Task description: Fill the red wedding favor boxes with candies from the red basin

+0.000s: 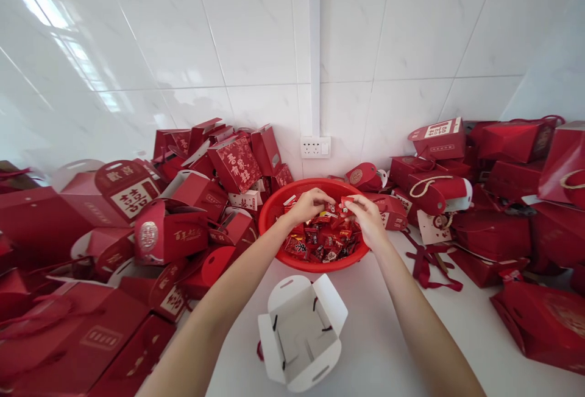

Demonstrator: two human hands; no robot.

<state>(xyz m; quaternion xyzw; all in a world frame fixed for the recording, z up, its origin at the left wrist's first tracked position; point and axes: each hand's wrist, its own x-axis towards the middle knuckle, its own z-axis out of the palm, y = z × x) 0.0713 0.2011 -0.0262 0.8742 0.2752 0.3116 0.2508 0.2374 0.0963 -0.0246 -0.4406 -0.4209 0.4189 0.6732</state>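
Observation:
A red plastic basket point(269, 226) by the wall holds many small wrapped candies point(320, 238), mostly red. Over its left part is my left hand point(312, 204), fingers curled together; what they hold, if anything, is too small to name. My right hand point(367, 217) is above the basket's right side, thumb and fingers pinching a red wrapped candy point(346, 203). Nearer to me, between my forearms, an open box point(301, 336) with a white inside stands with its flaps spread. No contents show in it.
Red gift boxes point(171, 232) are heaped on the left, and another heap of red boxes point(493, 232) lies on the right. Dark red ribbon point(427, 263) rests on the white table point(375, 336). Behind is a tiled wall with a socket point(315, 147).

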